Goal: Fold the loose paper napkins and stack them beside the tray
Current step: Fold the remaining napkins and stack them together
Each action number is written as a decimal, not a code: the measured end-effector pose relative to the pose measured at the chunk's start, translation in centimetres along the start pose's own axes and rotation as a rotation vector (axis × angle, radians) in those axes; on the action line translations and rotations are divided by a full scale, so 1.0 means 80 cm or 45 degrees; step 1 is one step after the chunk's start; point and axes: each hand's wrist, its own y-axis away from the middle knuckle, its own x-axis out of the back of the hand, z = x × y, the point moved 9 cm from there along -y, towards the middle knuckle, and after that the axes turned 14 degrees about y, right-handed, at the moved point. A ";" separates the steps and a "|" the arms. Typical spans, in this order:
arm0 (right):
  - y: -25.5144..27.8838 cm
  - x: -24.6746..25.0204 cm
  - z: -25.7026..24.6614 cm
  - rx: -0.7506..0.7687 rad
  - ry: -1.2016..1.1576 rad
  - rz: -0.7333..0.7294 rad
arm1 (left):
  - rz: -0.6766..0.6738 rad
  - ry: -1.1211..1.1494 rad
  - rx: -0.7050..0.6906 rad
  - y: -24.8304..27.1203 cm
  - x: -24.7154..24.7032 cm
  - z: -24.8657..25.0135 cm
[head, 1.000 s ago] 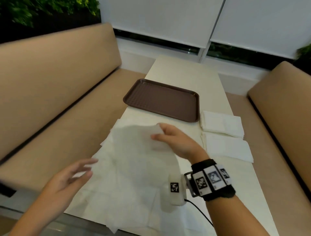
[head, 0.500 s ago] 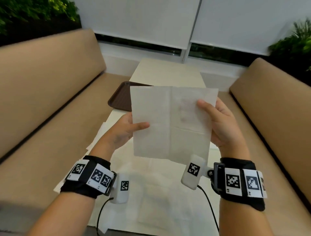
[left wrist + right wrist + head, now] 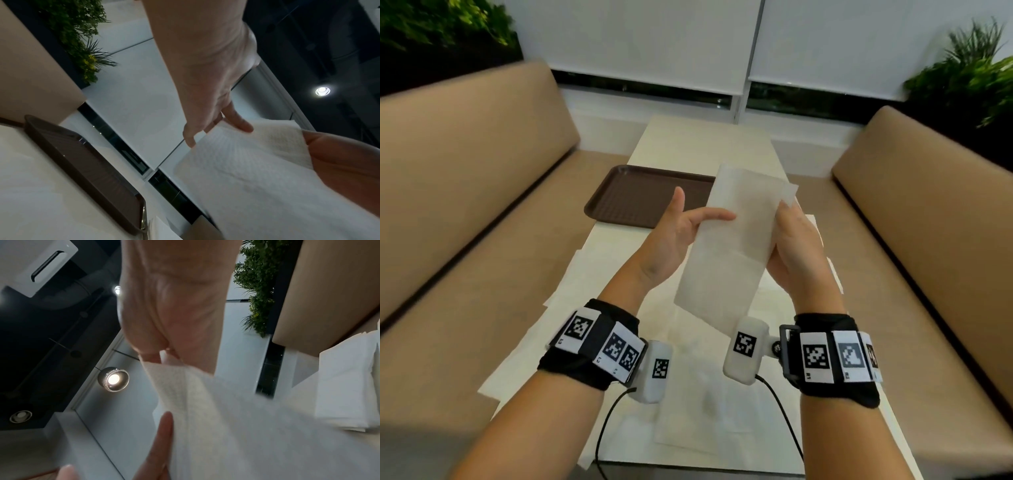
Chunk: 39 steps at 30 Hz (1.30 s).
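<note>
A white paper napkin [image 3: 726, 260], doubled over into a tall strip, hangs in the air above the table. My right hand [image 3: 787, 212] pinches its two loose edges together near the top corner; the right wrist view shows that pinch on the napkin [image 3: 205, 402]. My left hand [image 3: 698, 219] has straight fingers, the index lying across the strip's folded side and the thumb raised clear. The brown tray [image 3: 640, 198] lies empty behind my hands. Several loose unfolded napkins [image 3: 619, 308] are spread on the table below. A stack of folded napkins [image 3: 345, 386] lies to the right, mostly hidden in the head view.
The narrow cream table [image 3: 705, 144] runs between two tan benches, one on the left [image 3: 465, 171] and one on the right [image 3: 928, 205]. Window blinds and plants fill the far end. Wrist camera cables [image 3: 606, 421] hang over the near napkins.
Half a second ago both hands held the napkin spread flat. Its left half has since swung over to the right hand's edge, and the left hand has released its pinch.
</note>
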 end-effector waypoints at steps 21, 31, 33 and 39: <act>0.000 0.213 0.134 -0.216 0.661 0.639 | 0.312 -0.142 0.337 -0.038 0.046 -0.126; -0.084 0.314 0.159 -0.531 1.119 0.556 | 0.460 -0.556 0.416 -0.188 0.033 -0.234; -0.087 0.321 0.179 -0.613 1.226 0.488 | 0.436 -0.684 0.464 -0.193 0.030 -0.255; -0.077 0.302 0.218 -0.784 1.593 0.172 | 0.379 -1.068 0.711 -0.188 0.039 -0.291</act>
